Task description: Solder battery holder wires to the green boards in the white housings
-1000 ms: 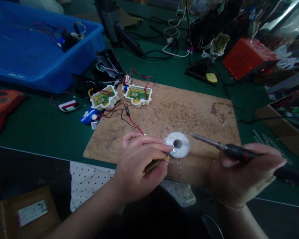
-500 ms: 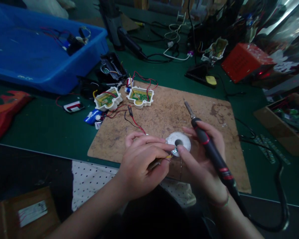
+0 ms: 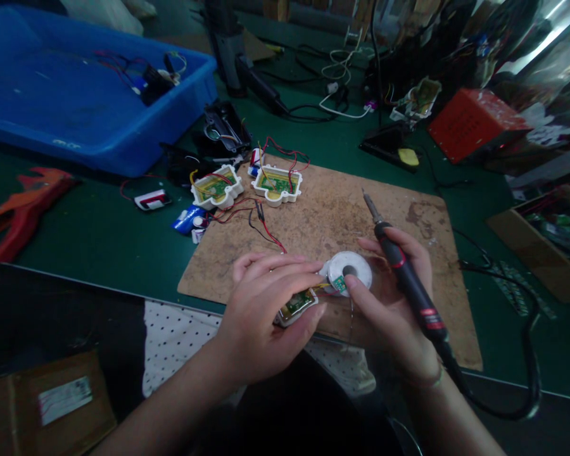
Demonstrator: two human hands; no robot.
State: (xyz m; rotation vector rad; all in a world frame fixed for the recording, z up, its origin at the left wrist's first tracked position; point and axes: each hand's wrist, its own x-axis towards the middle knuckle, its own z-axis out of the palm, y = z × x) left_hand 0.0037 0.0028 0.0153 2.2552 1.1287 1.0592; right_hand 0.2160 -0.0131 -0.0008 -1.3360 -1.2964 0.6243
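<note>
My left hand (image 3: 270, 310) is wrapped round a circuit board in a white housing (image 3: 298, 305), which the fingers partly cover. Yellow and red wires run from it toward a small green circuit board (image 3: 340, 283). That little board lies against a white solder spool (image 3: 358, 266), under the thumb of my right hand (image 3: 384, 310). Across the same hand rests a black and red soldering iron (image 3: 403, 278), its tip up and pointing away to the left. A thin strand of solder hangs below the spool.
Two white housings with green boards (image 3: 218, 187) lie on the brown work board (image 3: 323, 215), beside batteries (image 3: 186, 219) and loose wires. A blue bin (image 3: 123, 149), orange pliers-like tool (image 3: 33, 209), iron stand (image 3: 384, 144), red box (image 3: 475, 123) and cardboard box (image 3: 532, 237) surround it.
My left hand has tilted, so the housing's board now shows. The small green board is more visible against the spool. The whole view has shifted slightly.
</note>
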